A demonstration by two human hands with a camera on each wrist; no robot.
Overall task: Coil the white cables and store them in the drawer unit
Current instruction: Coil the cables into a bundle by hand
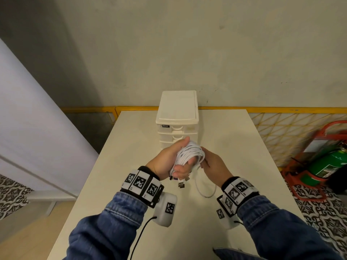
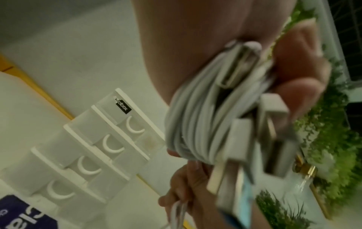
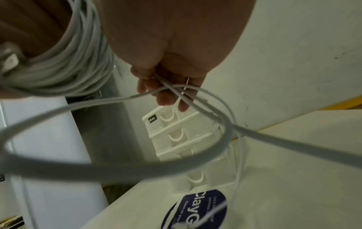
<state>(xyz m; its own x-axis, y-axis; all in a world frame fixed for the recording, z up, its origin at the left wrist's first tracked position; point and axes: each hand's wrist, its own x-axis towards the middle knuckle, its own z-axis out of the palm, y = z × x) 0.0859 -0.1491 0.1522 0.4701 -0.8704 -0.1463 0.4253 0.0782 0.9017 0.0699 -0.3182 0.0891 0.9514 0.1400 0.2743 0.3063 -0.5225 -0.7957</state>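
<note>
— Fingers [image 1: 181, 170] of the left hand [image 1: 169, 162] wrap the coil [image 1: 189, 153], above the worktop [image 1: 234, 147], before the drawers [image 1: 177, 128]?
— Yes. Left wrist: plugs [image 2: 240, 139] hang. Right wrist: the right hand [image 3: 168, 66] pinches loose strands [image 3: 182, 96].

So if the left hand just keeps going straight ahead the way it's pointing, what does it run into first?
Most likely the drawer unit. The left hand, gripping the coiled white cables, points toward its closed lower drawers, with nothing visible between. The gap is hard to judge.
</note>
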